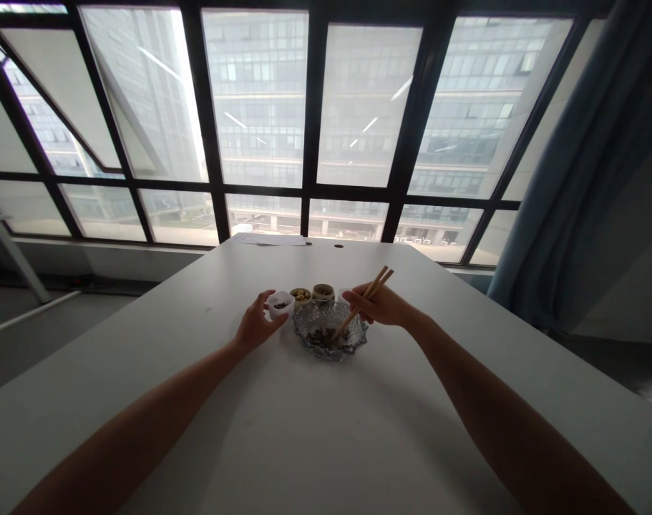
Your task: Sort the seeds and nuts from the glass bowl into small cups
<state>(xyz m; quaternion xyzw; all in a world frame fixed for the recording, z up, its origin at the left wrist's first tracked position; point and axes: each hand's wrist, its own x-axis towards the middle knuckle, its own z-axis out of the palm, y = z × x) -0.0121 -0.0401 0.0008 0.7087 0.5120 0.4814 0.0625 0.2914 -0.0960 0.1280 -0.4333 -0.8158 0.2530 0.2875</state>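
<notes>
My right hand (376, 304) is closed around a pair of wooden chopsticks (373, 287), whose lower tips reach into a clear glass bowl (361, 345) with a scalloped rim. Small dark pieces (320, 337), too small to name, lie in the bowl. Left of it, my left hand (258, 325) grips a small white cup (283, 315) between thumb and fingers; a few dark bits sit inside the cup. Behind the bowl stand a small cup of yellowish pieces (300, 295) and a brownish cup (323, 292). Another white cup (343, 295) is partly hidden by my right hand.
Everything stands on a long white table (207, 400). White paper sheets (269, 240) lie at its far end, near two dark round spots (338, 246). Beyond are large black-framed windows (264, 100), with a blue curtain (567, 157) at the right.
</notes>
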